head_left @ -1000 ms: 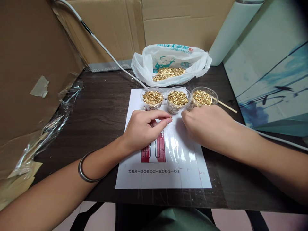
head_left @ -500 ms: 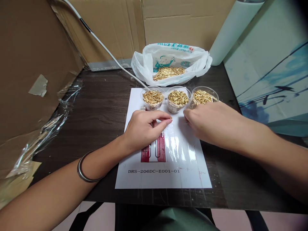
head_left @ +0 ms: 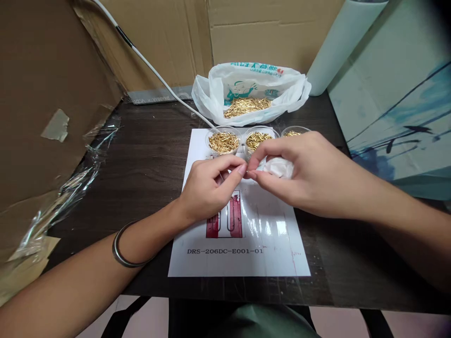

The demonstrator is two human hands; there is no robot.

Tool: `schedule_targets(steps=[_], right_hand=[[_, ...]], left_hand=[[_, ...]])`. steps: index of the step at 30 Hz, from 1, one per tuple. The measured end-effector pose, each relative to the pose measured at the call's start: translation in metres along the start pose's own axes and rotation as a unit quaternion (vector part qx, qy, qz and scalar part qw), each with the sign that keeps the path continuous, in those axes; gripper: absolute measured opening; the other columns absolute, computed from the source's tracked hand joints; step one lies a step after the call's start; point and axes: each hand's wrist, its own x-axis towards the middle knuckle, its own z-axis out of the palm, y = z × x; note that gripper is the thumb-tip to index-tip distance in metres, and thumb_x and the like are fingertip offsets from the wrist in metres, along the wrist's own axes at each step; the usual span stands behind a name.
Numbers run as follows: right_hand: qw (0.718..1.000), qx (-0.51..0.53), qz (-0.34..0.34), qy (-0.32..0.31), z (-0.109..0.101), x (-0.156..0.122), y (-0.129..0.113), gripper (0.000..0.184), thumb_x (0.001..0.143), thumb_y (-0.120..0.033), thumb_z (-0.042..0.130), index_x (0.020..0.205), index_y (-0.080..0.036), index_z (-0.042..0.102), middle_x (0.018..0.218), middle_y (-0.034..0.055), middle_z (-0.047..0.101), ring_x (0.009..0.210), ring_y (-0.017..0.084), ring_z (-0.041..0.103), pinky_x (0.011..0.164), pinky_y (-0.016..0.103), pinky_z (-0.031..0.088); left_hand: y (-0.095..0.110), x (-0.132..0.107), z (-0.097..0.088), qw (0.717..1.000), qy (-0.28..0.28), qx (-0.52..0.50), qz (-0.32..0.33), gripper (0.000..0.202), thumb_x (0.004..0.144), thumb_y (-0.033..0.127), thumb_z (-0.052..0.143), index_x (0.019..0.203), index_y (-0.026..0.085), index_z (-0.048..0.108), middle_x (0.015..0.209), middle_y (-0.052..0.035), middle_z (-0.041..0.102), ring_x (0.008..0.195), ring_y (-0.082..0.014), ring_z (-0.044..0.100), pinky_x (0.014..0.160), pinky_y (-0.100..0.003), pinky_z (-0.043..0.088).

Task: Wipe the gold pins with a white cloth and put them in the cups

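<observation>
Together, left hand (head_left: 207, 188), right hand (head_left: 312, 172) meet at tiny piece (head_left: 247, 172) over sheet (head_left: 260, 225).

1. The printed code (head_left: 225, 251) reads "DRS-206DC-E001-01"; it stands in black on the white sheet (head_left: 211, 265), on the wearer's side of the grip where the left hand (head_left: 211, 188) and right hand (head_left: 299, 173) meet.
2. Faint red marks (head_left: 296, 254) lie on the same sheet, right of the code; they are illegible.
3. Green and red characters (head_left: 255, 68) stand on the plastic bag (head_left: 211, 101), beyond the grip; folds leave them unreadable.
4. Lettering (head_left: 158, 97) on the grey strip (head_left: 141, 96), beyond and left of the grip, is too indistinct to read.
</observation>
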Motion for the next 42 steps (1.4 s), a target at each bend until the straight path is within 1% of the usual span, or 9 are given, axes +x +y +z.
schedule_targets(steps=[5, 10, 13, 19, 26, 30, 33, 35, 42], right_hand=[[0.967, 0.228, 0.009, 0.111, 0.024, -0.002, -0.001, 0.007, 0.081, -0.022, 0.055, 0.082, -0.017, 0.06, 0.084, 0.0011, 0.062, 0.077, 0.012, 0.055, 0.071, 0.026, 0.041], [0.921, 0.348, 0.076, 0.159, 0.049, -0.02, -0.001, 0.009, 0.082, -0.024, 0.057, 0.085, -0.016, 0.056, 0.082, 0.0013, 0.06, 0.076, 0.01, 0.055, 0.071, 0.024, 0.043], [0.908, 0.364, 0.082, 0.191, 0.059, -0.026, 0.002, 0.009, 0.081, -0.021, 0.058, 0.088, -0.016, 0.055, 0.083, 0.001, 0.059, 0.077, 0.009, 0.055, 0.07, 0.023, 0.044], [0.91, 0.36, 0.045, 0.199, 0.065, -0.026, 0.012, 0.012, 0.078, -0.016, 0.06, 0.09, -0.016, 0.056, 0.074, -0.003, 0.057, 0.064, 0.004, 0.052, 0.061, 0.017, 0.042], [0.914, 0.353, 0.033, 0.199, 0.065, -0.023, 0.017, 0.009, 0.077, -0.017, 0.062, 0.082, -0.015, 0.056, 0.079, -0.0017, 0.057, 0.074, 0.006, 0.054, 0.068, 0.02, 0.043], [0.9, 0.391, 0.063, 0.184, 0.065, -0.024, 0.018, 0.009, 0.08, -0.024, 0.059, 0.082, -0.017, 0.054, 0.074, -0.0011, 0.055, 0.067, 0.007, 0.051, 0.062, 0.023, 0.041], [0.884, 0.403, 0.099, 0.217, 0.065, -0.025, 0.019, 0.013, 0.08, -0.03, 0.058, 0.084, -0.019, 0.053, 0.073, 0.0006, 0.054, 0.067, 0.01, 0.05, 0.058, 0.025, 0.04], [0.879, 0.402, 0.11, 0.232, 0.065, -0.025, 0.019, 0.015, 0.08, -0.032, 0.058, 0.084, -0.019, 0.054, 0.072, 0.0013, 0.053, 0.067, 0.011, 0.049, 0.057, 0.025, 0.039], [0.86, 0.445, 0.135, 0.212, 0.067, -0.023, 0.019, 0.015, 0.08, -0.033, 0.059, 0.08, -0.018, 0.056, 0.077, 0.0016, 0.055, 0.071, 0.01, 0.049, 0.058, 0.024, 0.037]], left_hand=[[0.002, -0.002, -0.001, 0.992, 0.034, -0.123, 0.002, 0.011, 0.084, 0.017, 0.052, 0.087, 0.012, 0.061, 0.068, -0.0001, 0.061, 0.051, -0.0034, 0.052, 0.048, -0.014, 0.041], [0.003, -0.003, -0.001, 0.976, -0.018, -0.215, -0.01, 0.01, 0.084, 0.016, 0.054, 0.088, 0.014, 0.062, 0.069, 0.0004, 0.061, 0.056, -0.0037, 0.056, 0.051, -0.012, 0.045], [0.003, -0.003, 0.0, 0.966, -0.056, -0.251, -0.032, 0.009, 0.083, 0.015, 0.056, 0.089, 0.014, 0.062, 0.071, 0.0, 0.063, 0.061, -0.0048, 0.059, 0.053, -0.011, 0.046], [0.001, -0.001, 0.003, 0.95, -0.079, -0.289, -0.09, 0.007, 0.082, 0.018, 0.057, 0.087, 0.014, 0.059, 0.075, -0.001, 0.065, 0.062, -0.0055, 0.06, 0.053, -0.012, 0.047], [0.002, 0.002, 0.002, 0.955, -0.081, -0.268, -0.102, 0.008, 0.082, 0.019, 0.058, 0.084, 0.012, 0.06, 0.07, -0.0009, 0.065, 0.059, -0.0045, 0.059, 0.052, -0.01, 0.047], [0.004, 0.002, 0.001, 0.961, -0.076, -0.238, -0.113, 0.012, 0.083, 0.022, 0.057, 0.085, 0.012, 0.062, 0.074, -0.0022, 0.067, 0.05, -0.003, 0.054, 0.046, -0.011, 0.046], [0.005, 0.002, 0.0, 0.964, -0.075, -0.217, -0.132, 0.014, 0.083, 0.023, 0.056, 0.084, 0.011, 0.063, 0.076, -0.0033, 0.069, 0.045, -0.0032, 0.053, 0.043, -0.012, 0.047], [0.006, 0.002, 0.0, 0.966, -0.073, -0.208, -0.133, 0.013, 0.081, 0.022, 0.058, 0.085, 0.011, 0.064, 0.076, -0.0035, 0.07, 0.046, -0.004, 0.055, 0.044, -0.012, 0.049], [0.006, 0.001, 0.002, 0.973, -0.065, -0.199, -0.102, 0.013, 0.08, 0.018, 0.058, 0.089, 0.012, 0.065, 0.081, -0.0034, 0.07, 0.05, -0.0054, 0.06, 0.048, -0.013, 0.052]])
